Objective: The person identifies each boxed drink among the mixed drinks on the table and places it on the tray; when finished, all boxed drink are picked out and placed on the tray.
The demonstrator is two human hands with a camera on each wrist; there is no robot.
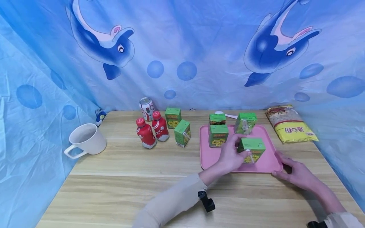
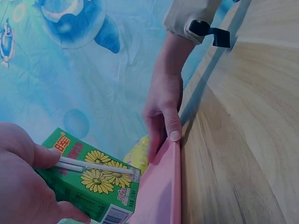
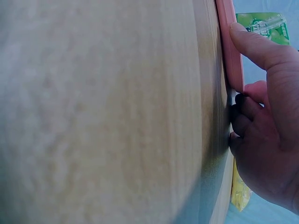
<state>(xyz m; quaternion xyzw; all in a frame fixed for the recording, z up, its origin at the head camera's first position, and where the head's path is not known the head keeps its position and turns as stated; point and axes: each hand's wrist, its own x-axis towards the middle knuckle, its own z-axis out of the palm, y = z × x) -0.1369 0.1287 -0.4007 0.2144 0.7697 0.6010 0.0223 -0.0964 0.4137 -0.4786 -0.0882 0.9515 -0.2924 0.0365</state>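
My left hand (image 1: 231,155) grips a green drink carton (image 1: 258,146) by its left side, over the front right part of a pink tray (image 1: 209,158). In the left wrist view, the thumb presses near a white straw (image 2: 96,165) on the carton's flowered face. Whether the carton's base touches the tray cannot be told. My right hand (image 1: 297,174) holds the tray's front right corner, thumb at the front rim and fingers along the right side. Two green cartons (image 1: 218,135) stand at the tray's left, and another carton (image 1: 246,123) stands at its back right.
Left of the tray stand two more green cartons (image 1: 182,133), two red bottles (image 1: 146,133) and a can (image 1: 146,109). A white mug (image 1: 87,139) is at far left. Behind the tray lies a white spoon-like utensil (image 1: 228,115); a yellow food bag (image 1: 292,125) lies to its right.
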